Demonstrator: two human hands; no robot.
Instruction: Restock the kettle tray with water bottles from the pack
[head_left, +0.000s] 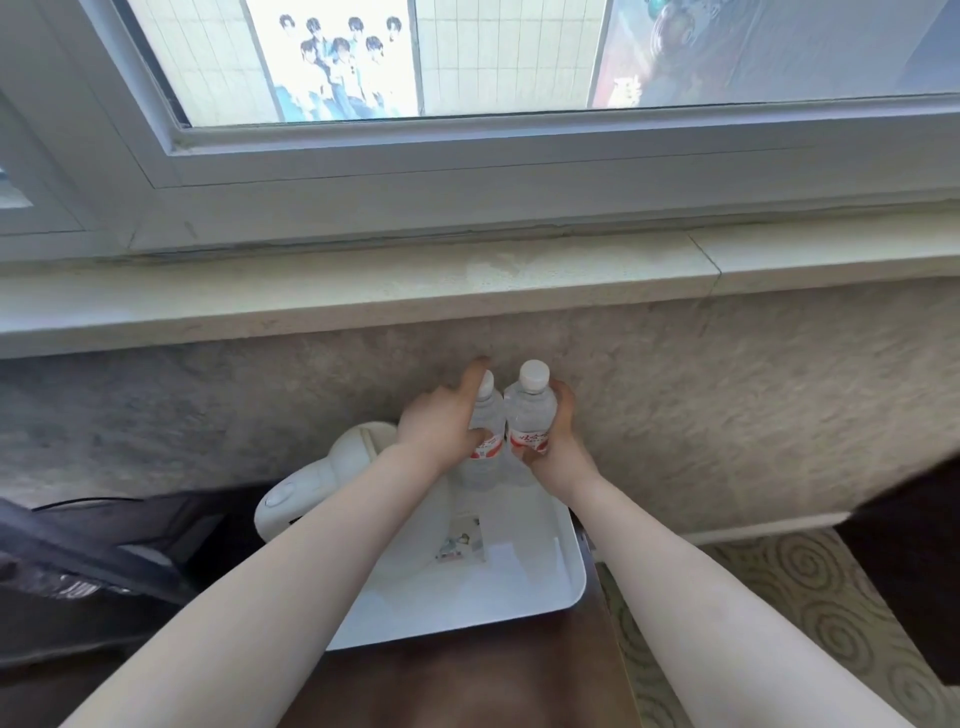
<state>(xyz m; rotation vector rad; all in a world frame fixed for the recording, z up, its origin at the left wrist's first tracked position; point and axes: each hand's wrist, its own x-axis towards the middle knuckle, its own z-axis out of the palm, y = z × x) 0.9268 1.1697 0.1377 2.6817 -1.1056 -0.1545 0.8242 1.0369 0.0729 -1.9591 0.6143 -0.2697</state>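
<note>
Two clear water bottles with white caps and red-and-white labels stand upright side by side at the far end of the white tray (545, 587), their bodies touching or very nearly so. The left hand (441, 426) is wrapped around the left bottle (485, 415) from its outer side, thumb across the label and forefinger reaching up past the cap. The right hand (558, 441) grips the right bottle (530, 410) from its outer side at label height, fingers curled around the body, the cap standing clear above them. Whether the bottle bases rest on the tray floor cannot be told, as the wrists hide them. A white electric kettle (317, 483) sits at the left end of the tray, just beside the left forearm. A few small sachets (462, 540) lie on the tray floor, nearer the person than the bottles. The tray rests on a dark wooden table (467, 686), with a stone windowsill (363, 291) beyond it.
</note>
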